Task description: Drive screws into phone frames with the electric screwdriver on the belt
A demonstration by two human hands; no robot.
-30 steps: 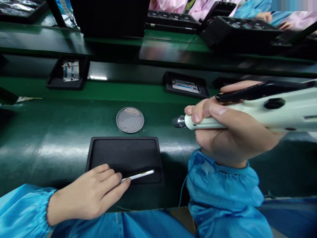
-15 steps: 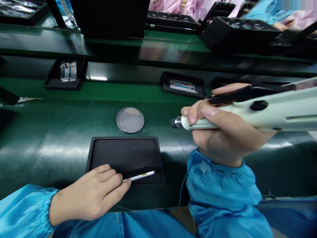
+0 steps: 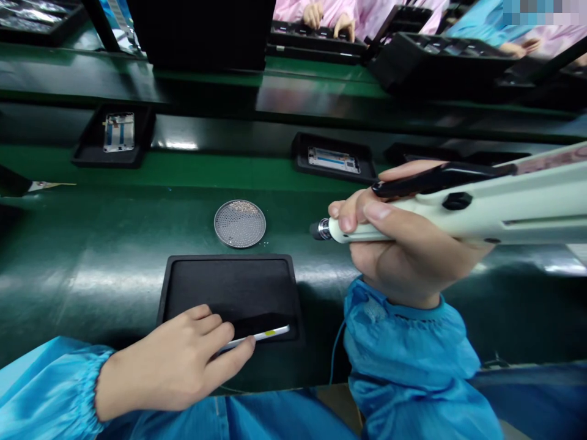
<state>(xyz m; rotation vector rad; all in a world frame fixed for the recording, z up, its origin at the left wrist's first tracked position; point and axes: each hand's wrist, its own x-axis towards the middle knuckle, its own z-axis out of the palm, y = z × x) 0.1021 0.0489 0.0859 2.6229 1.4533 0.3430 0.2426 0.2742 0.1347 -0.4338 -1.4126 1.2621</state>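
My left hand (image 3: 183,360) is closed on a thin phone (image 3: 270,333) with a white edge and a small yellow mark. It holds the phone tilted over the near part of a black tray (image 3: 229,284); most of the phone's face is hidden. My right hand (image 3: 403,244) grips a pale green electric screwdriver (image 3: 527,208) with a black lever along its top. The driver's dark tip (image 3: 316,230) points left, above the bench and right of the tray. Behind the tray lies a round, perforated metal dish (image 3: 239,224), with tiny screws (image 3: 244,208) gathered at its far side.
Two black trays, one at the left (image 3: 85,146) and one at the right (image 3: 298,157), hold phone frames on the green bench behind. A few tiny bits (image 3: 265,243) lie beside the dish. Across the bench, other people's hands (image 3: 314,15) work at black trays.
My left hand has shifted slightly right and nearer with the phone, showing more of its white edge. The right hand still holds the screwdriver; the whole view has shifted a little.
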